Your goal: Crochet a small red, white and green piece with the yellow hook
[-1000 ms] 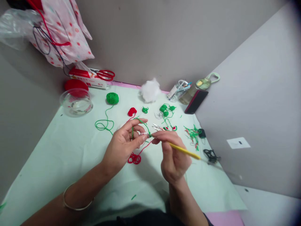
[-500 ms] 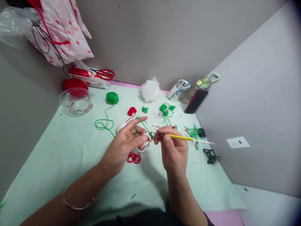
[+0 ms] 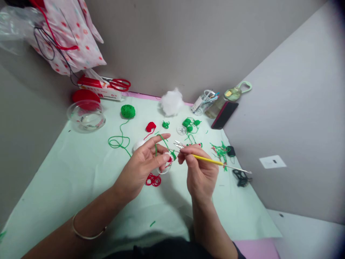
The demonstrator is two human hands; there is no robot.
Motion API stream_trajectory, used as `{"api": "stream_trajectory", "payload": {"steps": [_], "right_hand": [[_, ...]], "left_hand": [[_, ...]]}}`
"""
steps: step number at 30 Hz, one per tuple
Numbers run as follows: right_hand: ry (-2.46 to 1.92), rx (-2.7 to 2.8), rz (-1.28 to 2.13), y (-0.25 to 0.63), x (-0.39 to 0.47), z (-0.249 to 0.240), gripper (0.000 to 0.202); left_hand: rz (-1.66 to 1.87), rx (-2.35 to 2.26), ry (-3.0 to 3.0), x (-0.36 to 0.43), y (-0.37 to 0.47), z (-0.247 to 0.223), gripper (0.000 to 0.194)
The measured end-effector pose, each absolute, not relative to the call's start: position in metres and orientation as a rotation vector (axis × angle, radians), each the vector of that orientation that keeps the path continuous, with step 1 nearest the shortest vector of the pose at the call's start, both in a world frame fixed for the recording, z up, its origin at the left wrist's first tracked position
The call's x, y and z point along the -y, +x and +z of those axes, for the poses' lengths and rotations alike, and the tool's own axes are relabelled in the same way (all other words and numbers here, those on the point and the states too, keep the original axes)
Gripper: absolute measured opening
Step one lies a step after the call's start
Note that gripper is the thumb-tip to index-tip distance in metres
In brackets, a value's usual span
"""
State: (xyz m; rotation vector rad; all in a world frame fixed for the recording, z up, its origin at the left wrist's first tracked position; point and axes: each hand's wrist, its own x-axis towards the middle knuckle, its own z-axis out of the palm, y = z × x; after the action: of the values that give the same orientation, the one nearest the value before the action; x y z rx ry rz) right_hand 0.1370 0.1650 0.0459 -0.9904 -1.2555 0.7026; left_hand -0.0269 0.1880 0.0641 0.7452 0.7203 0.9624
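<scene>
Between the thumb and fingers of my left hand point(image 3: 142, 163) is a small crochet piece point(image 3: 171, 157) in white, red and green. Green yarn point(image 3: 163, 139) runs over the raised index finger and down to the piece. My right hand point(image 3: 201, 167) grips a crochet hook point(image 3: 207, 158) by its yellow handle, pen-fashion. The hook's thin metal tip points left at the piece's green edge; whether it sits in a stitch is too small to tell. Just past the right fingertips lie small scissors point(image 3: 178, 144). Red yarn point(image 3: 153, 179) lies coiled below the left hand.
A green yarn ball point(image 3: 128, 111) trails its strand toward my left hand. White stuffing point(image 3: 171, 102), a clear bowl point(image 3: 86, 117), a pen cup point(image 3: 204, 102) and a phone point(image 3: 224, 115) stand along the back. Green scraps point(image 3: 221, 153) and a black hair claw point(image 3: 242, 178) lie at right.
My right hand has shifted slightly right, and the hook's rear end has swung down and right. My left hand stays nearly in place with the crochet piece.
</scene>
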Motion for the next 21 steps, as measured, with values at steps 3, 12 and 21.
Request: {"api": "stream_trajectory", "payload": {"steps": [3,12,21], "right_hand": [[-0.952,1.252,0.757,0.1393,-0.1655,0.0457,0.012],[-0.888,1.3,0.802,0.1396,-0.1641,0.0483,0.014],[-0.863,1.18,0.961,0.1391,-0.1634,0.0522,0.015]], "left_hand": [[0.952,-0.731,0.752,-0.1877,-0.027,0.0626,0.05],[0.969,-0.742,0.76,-0.187,-0.0273,0.0647,0.051],[0.966,-0.72,0.775,-0.1861,-0.0279,0.064,0.051]]}}
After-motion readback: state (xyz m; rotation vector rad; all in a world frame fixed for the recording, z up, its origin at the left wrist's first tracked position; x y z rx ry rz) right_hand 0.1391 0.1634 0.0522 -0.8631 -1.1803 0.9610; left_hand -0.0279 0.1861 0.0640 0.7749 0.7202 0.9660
